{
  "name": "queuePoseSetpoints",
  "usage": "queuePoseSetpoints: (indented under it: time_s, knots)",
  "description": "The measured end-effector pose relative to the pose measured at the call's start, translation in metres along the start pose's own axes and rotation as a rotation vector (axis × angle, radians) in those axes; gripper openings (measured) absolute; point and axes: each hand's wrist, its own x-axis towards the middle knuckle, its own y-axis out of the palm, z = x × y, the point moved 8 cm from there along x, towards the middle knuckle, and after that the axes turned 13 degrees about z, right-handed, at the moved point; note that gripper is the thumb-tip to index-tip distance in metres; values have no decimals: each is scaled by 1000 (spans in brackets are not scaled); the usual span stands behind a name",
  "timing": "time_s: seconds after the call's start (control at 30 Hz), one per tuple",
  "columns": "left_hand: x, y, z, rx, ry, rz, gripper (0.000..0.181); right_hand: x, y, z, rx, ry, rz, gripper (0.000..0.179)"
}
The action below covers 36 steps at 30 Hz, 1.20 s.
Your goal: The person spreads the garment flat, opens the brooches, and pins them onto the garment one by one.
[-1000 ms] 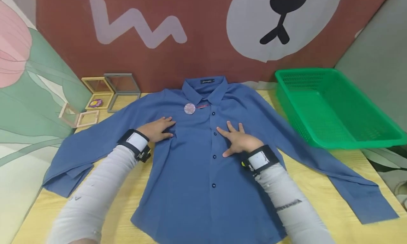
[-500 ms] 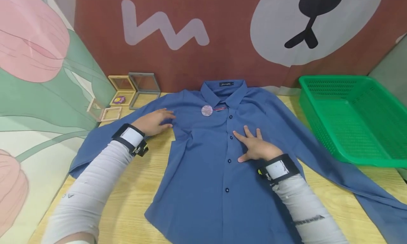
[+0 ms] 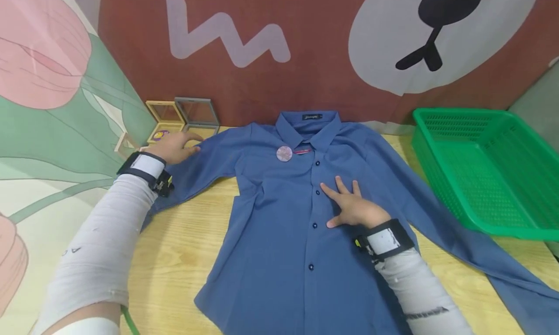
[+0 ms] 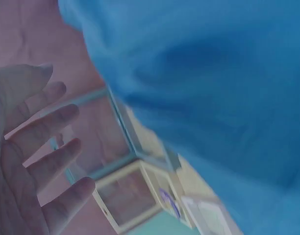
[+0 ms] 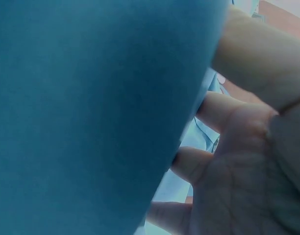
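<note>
A blue button-up shirt (image 3: 275, 238) lies face up on the table, sleeves spread to both sides. My right hand (image 3: 355, 209) rests on its front beside the buttons, fingers spread; the right wrist view has those fingertips (image 5: 184, 161) against the cloth. Above the left sleeve, my left hand (image 3: 174, 148) reaches toward small hinged display frames. Its fingers (image 4: 57, 161) are apart and hold nothing in the left wrist view. A yellow frame (image 4: 125, 196) containing a purple badge (image 3: 160, 134) stands beside a grey frame (image 3: 198, 112). On the shirt's chest, a round pinkish badge (image 3: 284, 154) lies near the collar.
A green plastic basket (image 3: 485, 223) stands at the right, close to the right sleeve. A small pale frame (image 3: 124, 143) is partly hidden behind the left hand. A brown printed backdrop (image 3: 314, 58) rises behind the table.
My left hand has left the shirt's side and moved left and away, to the display frames. The right hand stays on the shirt front. The head view has swung left.
</note>
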Motion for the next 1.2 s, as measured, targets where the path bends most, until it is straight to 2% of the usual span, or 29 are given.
queuePoseSetpoints:
  time_s: [0.1, 0.27, 0.37, 0.5, 0.67, 0.87, 0.97, 1.07, 1.2]
  knots:
    - [2, -10, 20, 2, -80, -2, 40, 0, 0, -1, 0, 2, -8, 100]
    - [2, -23, 50, -18, -153, -6, 43, 0, 1, 1, 1, -4, -14, 100]
    - [2, -29, 62, -18, -193, -1, 44, 0, 0, 2, 0, -9, -21, 100]
    - [2, -33, 68, -39, -237, 4, 45, -1, 2, 0, 1, -4, -31, 100]
    - [5, -29, 80, -49, -288, 20, 46, -3, 4, -1, 11, -14, -33, 100]
    - [10, -22, 96, -55, -321, -20, 47, -3, 2, 0, 18, -19, -48, 99]
    - [12, -15, 110, -64, -352, -34, 49, -3, 3, 1, 18, -23, -40, 99]
    - [13, -7, 123, -57, -364, -69, 50, -3, 4, 2, 20, -35, -38, 100]
    - [13, 2, 133, -33, -344, -134, 42, -2, 5, 2, 16, -30, -47, 100]
